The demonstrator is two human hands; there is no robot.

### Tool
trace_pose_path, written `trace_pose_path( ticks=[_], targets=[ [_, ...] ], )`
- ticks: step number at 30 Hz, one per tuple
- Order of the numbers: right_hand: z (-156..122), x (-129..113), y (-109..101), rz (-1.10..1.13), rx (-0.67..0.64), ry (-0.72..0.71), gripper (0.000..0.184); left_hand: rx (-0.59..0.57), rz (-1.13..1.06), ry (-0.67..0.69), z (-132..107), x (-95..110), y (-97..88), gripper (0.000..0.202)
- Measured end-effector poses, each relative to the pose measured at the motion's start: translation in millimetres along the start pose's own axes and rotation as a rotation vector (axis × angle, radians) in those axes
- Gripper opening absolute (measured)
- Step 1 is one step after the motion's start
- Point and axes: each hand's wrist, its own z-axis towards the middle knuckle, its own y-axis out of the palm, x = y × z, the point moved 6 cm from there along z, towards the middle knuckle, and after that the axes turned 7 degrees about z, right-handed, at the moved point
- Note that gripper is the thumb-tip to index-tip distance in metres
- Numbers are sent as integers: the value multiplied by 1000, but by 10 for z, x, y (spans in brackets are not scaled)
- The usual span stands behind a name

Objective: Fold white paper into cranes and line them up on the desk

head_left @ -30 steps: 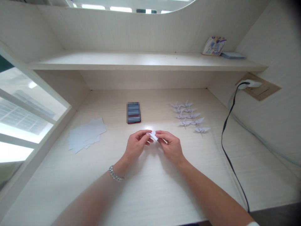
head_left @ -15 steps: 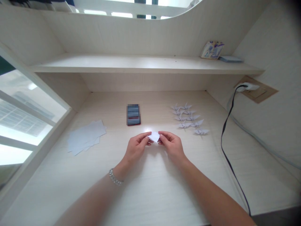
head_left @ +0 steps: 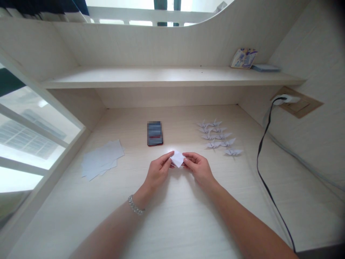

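Note:
A small folded piece of white paper [head_left: 178, 158] is pinched between both hands just above the pale wooden desk [head_left: 172, 216]. My left hand [head_left: 159, 172] grips its left side with thumb and fingers closed. My right hand [head_left: 198, 167] pinches its right side. A silver bracelet [head_left: 134, 205] sits on my left wrist. Several finished paper cranes [head_left: 218, 138] lie in rows to the right, beyond my right hand.
A stack of white paper sheets [head_left: 101, 159] lies at the left. A phone [head_left: 154, 133] lies flat behind the hands. A black cable [head_left: 265, 169] runs from a wall socket [head_left: 285, 98] down the desk's right side. A booklet [head_left: 243, 58] leans on the shelf.
The folded paper has been turned between the fingers and now shows a wider, diamond-like face. Both hands stay in the same place.

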Motion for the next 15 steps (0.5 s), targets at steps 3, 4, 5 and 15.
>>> trace_pose_path(
  ticks=[3,4,5,15],
  targets=[
    [0,-1,-5,15,2,7,36,11,-8,4,-3,8,-3,37],
    [0,3,-5,23,1,12,36,18,-11,-1,0,5,-5,36],
    [0,8,-6,30,-1,18,35,22,-17,-9,4,0,-6,36],
    [-13,-20,4,67,-44,32,32,-71,-260,-135,47,-38,29,52]
  ],
)
